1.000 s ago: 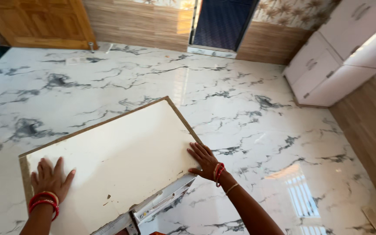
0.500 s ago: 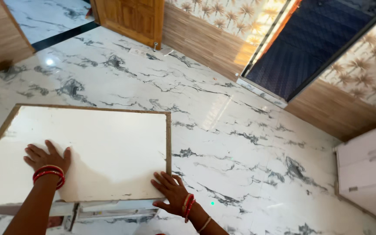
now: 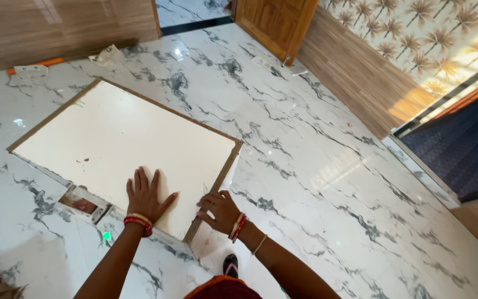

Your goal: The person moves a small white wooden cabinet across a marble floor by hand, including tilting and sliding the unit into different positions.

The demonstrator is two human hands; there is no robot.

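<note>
Over the marble floor [image 3: 333, 166], a white panel [image 3: 117, 138] with raw brown edges sits raised and roughly level, apparently the top of a piece of furniture whose body is out of sight beneath it. Going from the left: a metal bracket or rail [image 3: 87, 204] juts out under the near edge, and it is hard to make out whether it is a drawer runner or a hinge part. Next, the left hand [image 3: 147, 195] lies flat on the panel near its near edge, palm down, fingers spread, its grip released and closed on nothing. Beside it, the right hand [image 3: 219, 210] sits at the panel's near right corner, fingers curled over the brown edge in a light clenched hold on the panel itself. To handle the panel well from here, I judge that the flat palm should keep even downward pressure so the board does not tip, while the right hand guides from the corner with fingers kept clear of the gap under the edge and of the bracket. A sandalled foot [image 3: 229, 266] stands close below that corner, so the toes want room. Farther right, a wooden door [image 3: 275, 22] and the palm-print wall [image 3: 416, 39] are cut off by the frame.
</note>
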